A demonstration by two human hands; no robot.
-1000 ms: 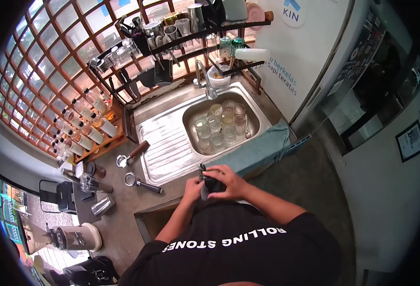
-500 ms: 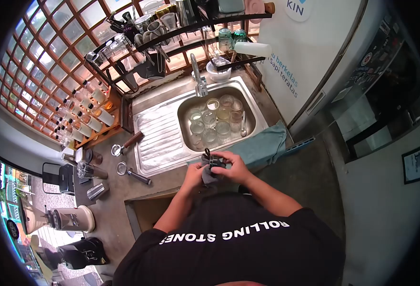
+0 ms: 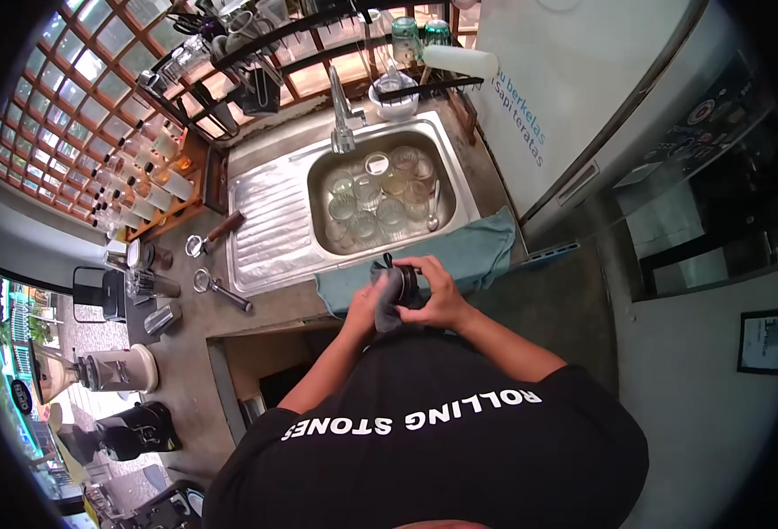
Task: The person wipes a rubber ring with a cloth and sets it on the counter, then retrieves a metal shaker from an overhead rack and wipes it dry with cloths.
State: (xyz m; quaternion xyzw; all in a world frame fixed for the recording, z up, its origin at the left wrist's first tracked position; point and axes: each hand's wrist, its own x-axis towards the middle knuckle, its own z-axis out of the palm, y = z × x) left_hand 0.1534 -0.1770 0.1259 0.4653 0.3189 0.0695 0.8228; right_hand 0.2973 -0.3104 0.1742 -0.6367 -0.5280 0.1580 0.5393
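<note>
In front of my chest, my left hand [image 3: 365, 307] is closed on a grey cloth [image 3: 391, 313]. The cloth is pressed against the side of a small dark, round object [image 3: 409, 284] whose exact kind I cannot make out. My right hand [image 3: 437, 295] grips that object from the right, fingers and thumb curved around it. A small dark loop shows at its top. Both hands are above the counter's front edge, near a teal towel [image 3: 482, 251] lying along the sink's front.
Beyond the hands is a steel sink [image 3: 318, 242] holding several glasses [image 3: 391, 213] and a spoon [image 3: 434, 212] under a faucet [image 3: 342, 132]. Two portafilters [image 3: 221, 291] lie left of the drainboard. Bottles [image 3: 146, 189] stand in a wooden rack. A grinder [image 3: 120, 370] is farther left.
The view has shifted, so the sink and counter sit higher and further left. The cloth now covers more of the dark object's left side, and both hands keep their hold.
</note>
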